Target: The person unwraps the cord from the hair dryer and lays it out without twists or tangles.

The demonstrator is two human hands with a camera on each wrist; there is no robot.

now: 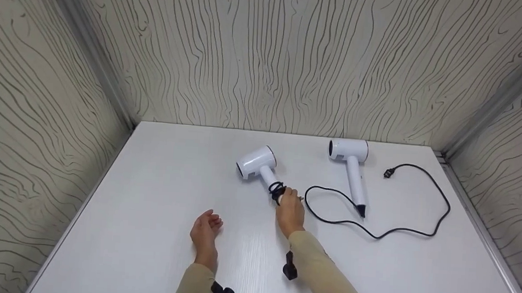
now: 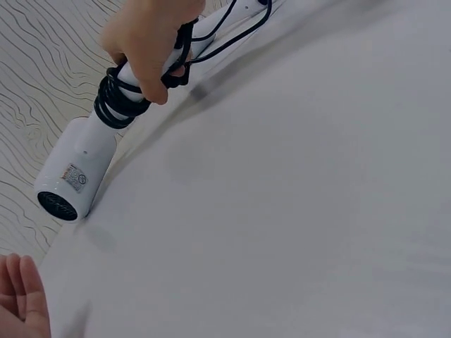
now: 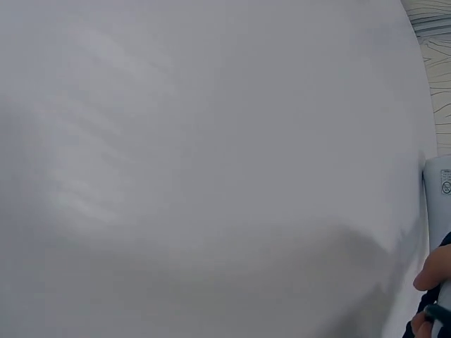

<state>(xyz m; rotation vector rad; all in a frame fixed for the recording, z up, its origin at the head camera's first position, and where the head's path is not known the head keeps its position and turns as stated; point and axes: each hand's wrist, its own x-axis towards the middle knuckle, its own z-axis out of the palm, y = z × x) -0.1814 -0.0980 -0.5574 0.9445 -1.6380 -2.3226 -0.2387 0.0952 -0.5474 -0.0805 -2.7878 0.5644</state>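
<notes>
A white hair dryer (image 1: 256,161) lies left of centre on the table, its black cord (image 2: 116,98) wound several times round the handle. My right hand (image 1: 290,213) grips the handle below the coils, with the thumb along its near side in the left wrist view. At the right edge of the right wrist view, part of the dryer's body (image 3: 438,201) and my right fingers show. My left hand (image 1: 205,232) is off to the lower left, holding nothing, its fingers loosely bent.
A second white hair dryer (image 1: 354,178) lies to the right, its black cord (image 1: 399,229) loosely spread and ending in a plug (image 1: 389,173). Wood-grain patterned panels (image 1: 265,57) stand behind and beside the white table (image 1: 142,203).
</notes>
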